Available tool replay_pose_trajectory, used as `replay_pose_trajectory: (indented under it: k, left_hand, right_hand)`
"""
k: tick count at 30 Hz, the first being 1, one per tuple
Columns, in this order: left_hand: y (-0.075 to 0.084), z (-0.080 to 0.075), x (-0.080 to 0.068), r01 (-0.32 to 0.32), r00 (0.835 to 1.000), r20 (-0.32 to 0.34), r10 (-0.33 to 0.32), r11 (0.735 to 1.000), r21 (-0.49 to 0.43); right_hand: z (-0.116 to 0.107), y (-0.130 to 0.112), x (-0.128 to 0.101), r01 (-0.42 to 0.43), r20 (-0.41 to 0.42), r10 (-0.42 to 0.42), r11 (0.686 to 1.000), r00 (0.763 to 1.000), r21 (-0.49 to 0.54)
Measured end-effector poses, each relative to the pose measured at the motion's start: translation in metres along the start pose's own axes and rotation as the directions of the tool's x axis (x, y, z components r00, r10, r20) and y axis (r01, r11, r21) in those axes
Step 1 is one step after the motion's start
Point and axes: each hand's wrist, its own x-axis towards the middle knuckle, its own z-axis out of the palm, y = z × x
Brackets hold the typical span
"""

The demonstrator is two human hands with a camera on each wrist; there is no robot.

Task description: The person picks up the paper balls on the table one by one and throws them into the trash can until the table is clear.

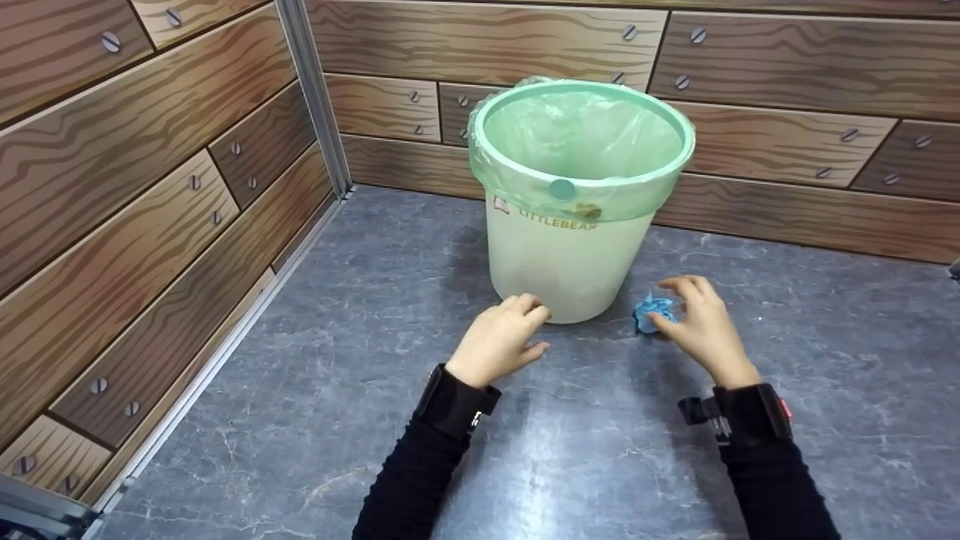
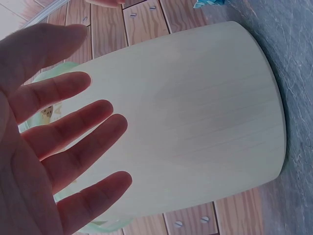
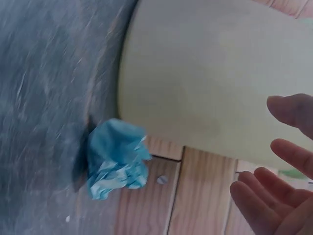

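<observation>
A crumpled blue wrapper (image 1: pixel 653 313) lies on the floor just right of the bin's base; the right wrist view shows this crumpled wrapper (image 3: pixel 117 159) apart from the fingers. My right hand (image 1: pixel 703 328) hovers over its right side, thumb and fingers spread and relaxed, holding nothing. In front of the bin (image 1: pixel 566 259) my left hand (image 1: pixel 499 339) hangs in the air, holding nothing. Its fingers (image 2: pixel 85 155) look spread and fairly straight in the left wrist view, before the bin's pale wall (image 2: pixel 195 122). The bin is upright, with a green rim.
A thin clear liner (image 1: pixel 592 127) covers the bin's inside and folds over its rim. Wood-patterned panels (image 1: pixel 765 142) stand behind the bin, and more panels (image 1: pixel 150 247) rise on the left. The floor (image 1: pixel 315 390) is grey and marbled.
</observation>
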Motion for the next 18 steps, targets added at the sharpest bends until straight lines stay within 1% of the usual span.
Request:
replay_pose_trajectory:
  k: [3, 7, 12, 18]
  left_hand:
    - [0.000, 0.000, 0.001, 0.001, 1.000, 0.006, -0.001, 1.000, 0.005]
    - [0.000, -0.001, 0.001, 0.006, 1.000, 0.024, -0.006, 1.000, 0.012]
    - [0.000, 0.000, 0.001, 0.013, 0.999, 0.048, -0.014, 1.000, 0.015]
    - [0.000, 0.000, 0.001, 0.002, 0.999, 0.044, -0.003, 1.000, 0.028]
  right_hand:
    - [-0.001, 0.004, 0.006, -0.053, 0.111, 0.062, 0.996, 0.992, -0.077]
    - [0.004, 0.015, 0.015, -0.089, 0.231, 0.123, 0.984, 0.965, -0.153]
    - [0.011, 0.028, 0.023, -0.080, 0.294, 0.135, 0.978, 0.946, -0.193]
    - [0.016, 0.038, 0.027, -0.058, 0.338, 0.136, 0.971, 0.931, -0.232]
